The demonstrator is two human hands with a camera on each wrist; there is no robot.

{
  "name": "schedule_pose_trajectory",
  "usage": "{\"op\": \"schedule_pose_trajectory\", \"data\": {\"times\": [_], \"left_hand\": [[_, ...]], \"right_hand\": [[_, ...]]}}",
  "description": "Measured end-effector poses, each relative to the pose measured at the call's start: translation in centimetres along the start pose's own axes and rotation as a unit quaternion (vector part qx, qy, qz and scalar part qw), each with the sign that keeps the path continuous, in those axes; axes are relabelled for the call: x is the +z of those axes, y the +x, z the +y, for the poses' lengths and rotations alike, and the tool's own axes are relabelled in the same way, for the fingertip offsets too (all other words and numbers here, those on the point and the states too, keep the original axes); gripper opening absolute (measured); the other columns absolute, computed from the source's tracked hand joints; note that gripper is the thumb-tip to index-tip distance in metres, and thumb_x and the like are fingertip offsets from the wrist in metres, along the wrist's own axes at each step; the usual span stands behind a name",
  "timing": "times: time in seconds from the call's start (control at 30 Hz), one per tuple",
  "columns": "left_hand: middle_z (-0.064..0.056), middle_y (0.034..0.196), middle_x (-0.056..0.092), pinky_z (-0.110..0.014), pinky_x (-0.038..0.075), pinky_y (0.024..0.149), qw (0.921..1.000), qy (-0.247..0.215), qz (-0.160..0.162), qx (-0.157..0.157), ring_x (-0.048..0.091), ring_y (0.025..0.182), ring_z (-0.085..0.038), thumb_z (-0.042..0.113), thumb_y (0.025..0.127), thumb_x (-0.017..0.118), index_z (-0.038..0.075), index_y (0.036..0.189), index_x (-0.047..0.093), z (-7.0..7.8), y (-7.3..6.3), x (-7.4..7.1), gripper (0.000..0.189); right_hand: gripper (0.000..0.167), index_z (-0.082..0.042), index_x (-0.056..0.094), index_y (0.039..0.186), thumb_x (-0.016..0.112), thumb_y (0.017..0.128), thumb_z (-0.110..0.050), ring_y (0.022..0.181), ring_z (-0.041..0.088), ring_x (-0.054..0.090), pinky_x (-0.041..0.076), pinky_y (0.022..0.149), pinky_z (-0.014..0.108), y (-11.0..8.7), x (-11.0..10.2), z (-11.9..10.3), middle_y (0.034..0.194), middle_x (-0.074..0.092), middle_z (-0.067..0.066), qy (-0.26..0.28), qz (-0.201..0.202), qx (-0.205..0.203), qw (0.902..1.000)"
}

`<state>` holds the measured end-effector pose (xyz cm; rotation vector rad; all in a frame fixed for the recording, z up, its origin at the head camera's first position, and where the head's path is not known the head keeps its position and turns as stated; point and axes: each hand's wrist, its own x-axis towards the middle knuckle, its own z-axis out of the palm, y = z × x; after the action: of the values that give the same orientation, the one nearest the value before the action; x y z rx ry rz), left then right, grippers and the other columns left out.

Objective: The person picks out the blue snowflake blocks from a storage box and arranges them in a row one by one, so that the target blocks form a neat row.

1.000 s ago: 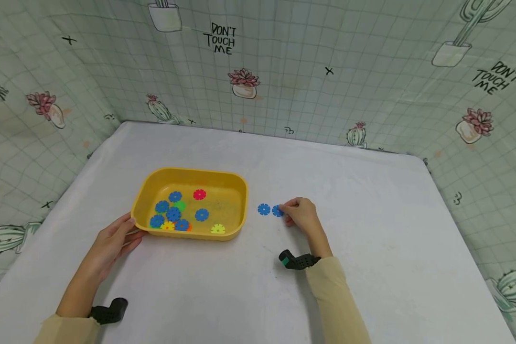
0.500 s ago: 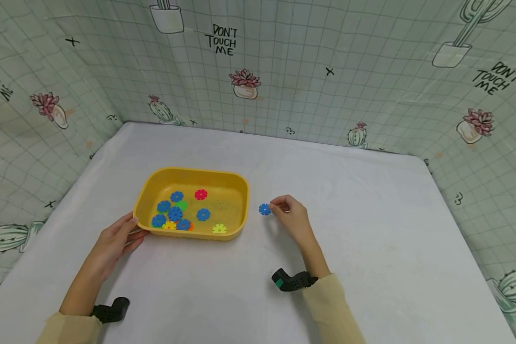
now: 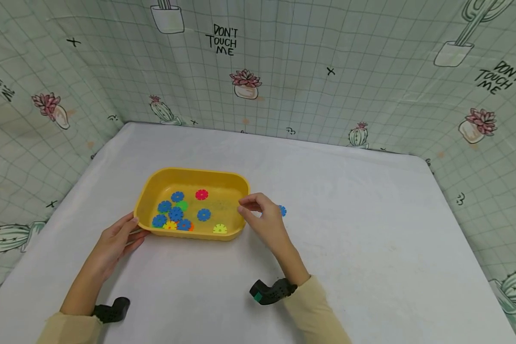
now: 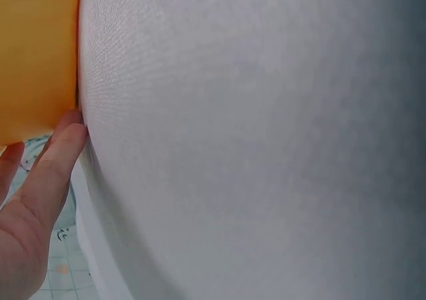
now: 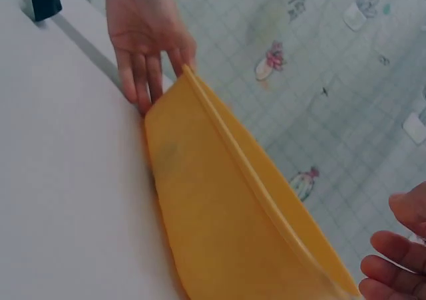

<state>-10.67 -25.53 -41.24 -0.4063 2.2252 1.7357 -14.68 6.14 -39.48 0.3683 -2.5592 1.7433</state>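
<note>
A yellow plastic tray stands on the white cloth, with several blue flower-shaped discs in it. Red, green, yellow and orange ones lie there too. My left hand touches the tray's near left corner, its thumb at the rim and its straight fingers against the outside wall. At the tray's right rim hovers my right hand, fingers lightly bent; the right wrist view shows a gap between thumb and fingers, with nothing visible in it. Right of that hand, a blue disc lies on the cloth, partly hidden.
A white cloth covers the table. Behind and beside it hangs a green checked curtain printed with potted plants. Each wrist wears a black camera mount.
My right hand has left the pair of blue discs on the cloth and moved left to the tray's rim. It now hides the left disc of the pair. My left hand stays put.
</note>
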Motion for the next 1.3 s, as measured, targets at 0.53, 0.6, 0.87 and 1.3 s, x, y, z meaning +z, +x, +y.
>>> {"op": "schedule_pose_trajectory", "data": {"times": [0.53, 0.6, 0.87, 1.3], "left_hand": [[-0.022, 0.131, 0.047, -0.014, 0.053, 0.078, 0.9993, 0.006, 0.037, -0.005, 0.058, 0.083, 0.010, 0.058, 0.092, 0.039, 0.007, 0.149, 0.016, -3.3, 2.3, -0.6, 0.080], [-0.015, 0.124, 0.052, -0.013, 0.053, 0.078, 0.9993, 0.009, 0.036, -0.010, 0.058, 0.083, 0.011, 0.057, 0.093, 0.038, 0.008, 0.150, 0.016, -2.9, 2.0, -0.5, 0.078], [-0.015, 0.127, 0.052, -0.013, 0.052, 0.080, 0.9997, 0.013, 0.012, -0.017, 0.057, 0.084, 0.011, 0.045, 0.098, 0.034, 0.004, 0.149, 0.013, -0.2, 0.2, 0.2, 0.069], [-0.017, 0.127, 0.052, -0.013, 0.052, 0.080, 0.9997, 0.019, 0.012, -0.007, 0.057, 0.084, 0.012, 0.044, 0.099, 0.034, 0.002, 0.149, 0.013, -0.1, 0.0, 0.2, 0.068]], "right_hand": [[0.026, -0.003, 0.059, 0.114, 0.061, 0.089, -0.009, 0.103, 0.021, 0.056, 0.051, 0.094, 0.032, 1.6, 4.5, -0.9, 0.112, 0.061, 0.011, -0.021, -0.101, 0.035, 0.9940], [0.027, -0.003, 0.059, 0.115, 0.062, 0.089, -0.009, 0.103, 0.021, 0.056, 0.051, 0.093, 0.030, 1.9, 4.9, -1.0, 0.113, 0.060, 0.011, -0.027, -0.111, 0.039, 0.9927], [0.031, -0.003, 0.059, 0.118, 0.063, 0.088, -0.010, 0.106, 0.023, 0.056, 0.051, 0.092, 0.030, 2.7, 5.6, -1.3, 0.115, 0.060, 0.012, -0.057, -0.150, 0.048, 0.9858], [0.029, -0.005, 0.062, 0.114, 0.066, 0.085, -0.009, 0.098, 0.017, 0.056, 0.051, 0.087, 0.023, 4.7, 6.6, -0.5, 0.109, 0.064, 0.007, -0.091, -0.180, 0.104, 0.9739]]}}
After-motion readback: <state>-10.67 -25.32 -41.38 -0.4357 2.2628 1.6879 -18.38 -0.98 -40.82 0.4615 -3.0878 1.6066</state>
